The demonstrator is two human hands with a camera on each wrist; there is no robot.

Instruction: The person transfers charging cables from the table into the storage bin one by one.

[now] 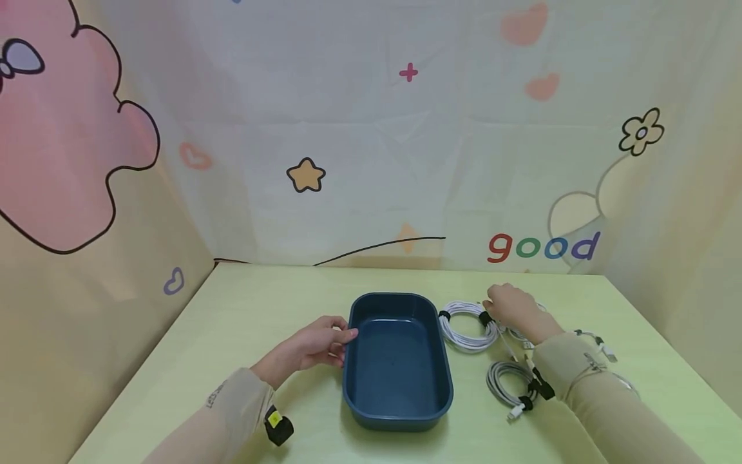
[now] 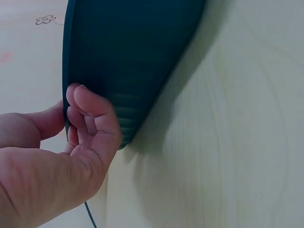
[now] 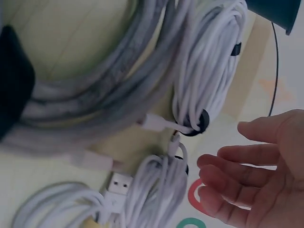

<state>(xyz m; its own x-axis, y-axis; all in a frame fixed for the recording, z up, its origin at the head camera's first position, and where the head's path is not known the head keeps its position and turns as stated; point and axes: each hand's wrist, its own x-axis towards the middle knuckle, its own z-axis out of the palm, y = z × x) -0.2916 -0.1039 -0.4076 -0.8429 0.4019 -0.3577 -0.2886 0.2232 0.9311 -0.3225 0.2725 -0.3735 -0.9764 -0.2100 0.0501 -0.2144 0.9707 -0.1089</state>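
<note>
A dark blue rectangular bin (image 1: 400, 422) stands upright on the table. My left hand (image 1: 319, 341) grips its left rim, the thumb on the rim and the curled fingers against the outer wall (image 2: 133, 52). To the right of the bin my right hand (image 1: 516, 309) hovers over coiled cables, its loosely bent fingers holding nothing in the right wrist view. Nearest to it is a white cable coil (image 1: 466, 345) with black straps, close beside the bin. Another white bundle (image 3: 159, 190) lies partly hidden below that hand. A grey cable coil (image 1: 493, 385) lies nearer to me.
A white cable plug (image 1: 608, 352) lies at the right, partly behind my right forearm. Printed cloth (image 1: 359, 148) hangs along the back and sides of the pale table (image 1: 278, 290). Small black cameras (image 1: 279, 428) sit on both wrists.
</note>
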